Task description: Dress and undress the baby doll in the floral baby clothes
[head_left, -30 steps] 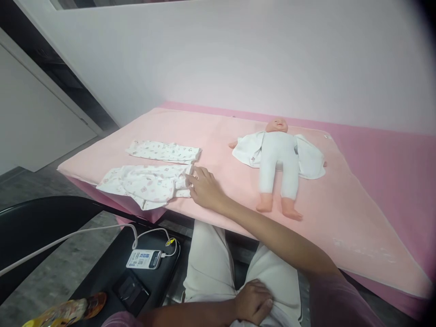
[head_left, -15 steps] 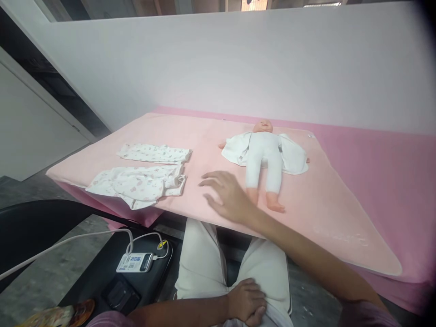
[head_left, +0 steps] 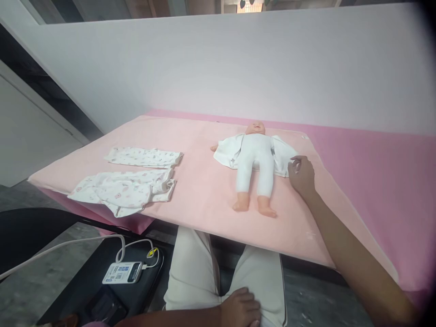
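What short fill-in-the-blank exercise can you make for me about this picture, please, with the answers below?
1. The doll lies on its ____.
2. The hand nearer to the doll is the person's ____ one.
3. In the picture, the patterned clothes lie to the ____ of the doll.
4. The colour of the mat under the doll is ____.

Missing words: back; right; left; pink.

Near the right hand (head_left: pixel 302 176), the doll (head_left: pixel 255 152) has smooth, plastic-looking feet (head_left: pixel 265 207) and a body of matt cloth; the top (head_left: pixel 282 155) nearest that hand is cloth too. Beneath it, the mat (head_left: pixel 204 186) looks like matt fabric. Under the left hand (head_left: pixel 240 308), the trousers (head_left: pixel 192 268) are matt cloth; to its left, the device (head_left: pixel 117 272) is smooth plastic.
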A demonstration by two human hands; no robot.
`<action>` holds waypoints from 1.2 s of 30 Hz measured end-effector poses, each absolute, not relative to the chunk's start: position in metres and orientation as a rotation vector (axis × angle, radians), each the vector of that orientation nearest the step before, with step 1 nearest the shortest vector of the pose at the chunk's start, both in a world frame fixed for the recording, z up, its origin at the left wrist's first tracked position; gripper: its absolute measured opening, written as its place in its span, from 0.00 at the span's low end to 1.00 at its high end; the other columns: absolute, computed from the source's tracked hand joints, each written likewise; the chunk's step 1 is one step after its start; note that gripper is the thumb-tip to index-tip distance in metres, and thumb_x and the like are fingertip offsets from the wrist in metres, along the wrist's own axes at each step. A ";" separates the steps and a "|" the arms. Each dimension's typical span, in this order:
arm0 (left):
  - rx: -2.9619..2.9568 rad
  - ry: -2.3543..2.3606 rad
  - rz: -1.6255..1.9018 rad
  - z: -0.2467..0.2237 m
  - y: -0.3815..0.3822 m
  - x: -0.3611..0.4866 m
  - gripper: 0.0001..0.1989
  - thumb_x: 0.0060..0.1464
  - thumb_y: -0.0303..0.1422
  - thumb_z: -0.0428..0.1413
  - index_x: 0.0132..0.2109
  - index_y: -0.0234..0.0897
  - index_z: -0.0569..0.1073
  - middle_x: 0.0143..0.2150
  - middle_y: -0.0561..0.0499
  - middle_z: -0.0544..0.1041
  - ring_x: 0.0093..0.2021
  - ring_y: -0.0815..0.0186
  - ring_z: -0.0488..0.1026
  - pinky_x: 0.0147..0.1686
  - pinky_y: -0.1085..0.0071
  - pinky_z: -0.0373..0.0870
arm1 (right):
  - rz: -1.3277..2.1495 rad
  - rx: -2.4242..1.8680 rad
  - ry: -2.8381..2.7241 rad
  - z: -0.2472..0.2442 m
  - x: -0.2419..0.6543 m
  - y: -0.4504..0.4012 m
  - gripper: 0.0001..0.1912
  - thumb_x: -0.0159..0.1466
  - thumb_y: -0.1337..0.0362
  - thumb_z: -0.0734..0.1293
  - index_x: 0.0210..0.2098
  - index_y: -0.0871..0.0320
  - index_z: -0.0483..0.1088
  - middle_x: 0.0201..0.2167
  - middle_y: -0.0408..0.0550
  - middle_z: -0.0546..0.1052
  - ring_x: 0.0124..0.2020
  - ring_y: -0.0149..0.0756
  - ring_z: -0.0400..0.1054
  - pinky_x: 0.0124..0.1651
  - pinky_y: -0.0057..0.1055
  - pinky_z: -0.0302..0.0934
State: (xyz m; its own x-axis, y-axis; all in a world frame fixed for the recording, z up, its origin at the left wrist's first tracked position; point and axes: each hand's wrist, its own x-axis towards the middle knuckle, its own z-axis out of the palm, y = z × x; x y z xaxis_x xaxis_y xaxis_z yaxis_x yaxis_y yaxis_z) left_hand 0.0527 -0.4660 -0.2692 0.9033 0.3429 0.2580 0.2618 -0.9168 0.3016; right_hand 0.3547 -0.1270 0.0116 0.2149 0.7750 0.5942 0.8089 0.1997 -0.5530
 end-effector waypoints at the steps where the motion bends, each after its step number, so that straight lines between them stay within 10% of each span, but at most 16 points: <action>1: 2.823 0.442 0.438 -0.272 -0.465 0.054 0.27 0.58 0.42 0.70 0.26 0.39 0.62 0.25 0.53 0.69 0.28 0.66 0.62 0.32 0.64 0.58 | -0.016 -1.577 -1.543 0.004 0.359 -0.125 0.16 0.70 0.56 0.65 0.52 0.56 0.71 0.40 0.52 0.78 0.40 0.46 0.69 0.51 0.45 0.65; 36: 2.518 0.604 0.277 -0.278 -0.457 0.049 0.22 0.62 0.34 0.65 0.30 0.40 0.58 0.28 0.54 0.70 0.31 0.67 0.66 0.34 0.65 0.60 | 0.215 -1.658 -1.609 -0.018 0.360 -0.118 0.13 0.69 0.54 0.67 0.48 0.54 0.75 0.38 0.48 0.82 0.31 0.40 0.69 0.43 0.38 0.63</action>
State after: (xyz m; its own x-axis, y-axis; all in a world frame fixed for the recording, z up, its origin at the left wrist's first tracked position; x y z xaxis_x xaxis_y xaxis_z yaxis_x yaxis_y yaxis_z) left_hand 0.0486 -0.4569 -0.2778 0.8788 0.4716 0.0727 0.3627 -0.7592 0.5404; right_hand 0.3598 -0.1180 -0.0183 0.1770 0.9010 0.3961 0.7651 0.1272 -0.6313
